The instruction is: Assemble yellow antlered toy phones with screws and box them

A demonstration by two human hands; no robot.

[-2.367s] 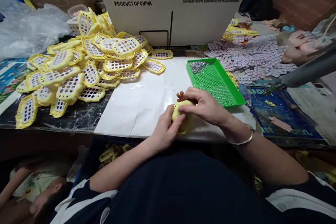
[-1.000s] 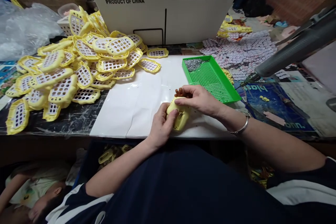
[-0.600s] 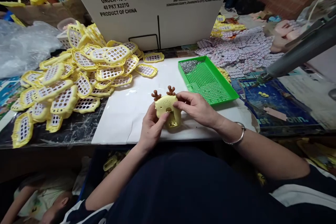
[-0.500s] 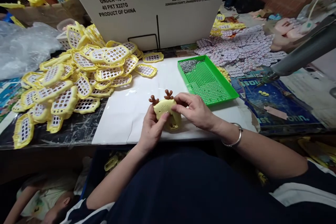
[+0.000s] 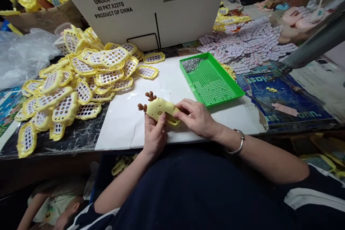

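Observation:
Both my hands hold a pale yellow deer-shaped toy shell [image 5: 159,107] with two brown antlers, tilted to the left just above the white sheet [image 5: 126,115]. My left hand [image 5: 154,133] grips its lower edge from below, thumb on its face. My right hand [image 5: 196,118], with a metal bangle on the wrist, pinches the shell's right end with bent fingers. A green tray [image 5: 229,85] with a small heap of silver screws at its far corner lies just right of my right hand.
A big heap of yellow perforated plates [image 5: 72,82] covers the table's left. A white cardboard box [image 5: 140,0] stands behind. Lilac small parts [image 5: 242,48] spread at the back right. A grey power screwdriver [image 5: 309,52] hangs at the right. Another person lies below the table at bottom left.
The toy shell was turned over so its antlers and holed face show, then tipped to the left. My hands stayed on it and shifted slightly left.

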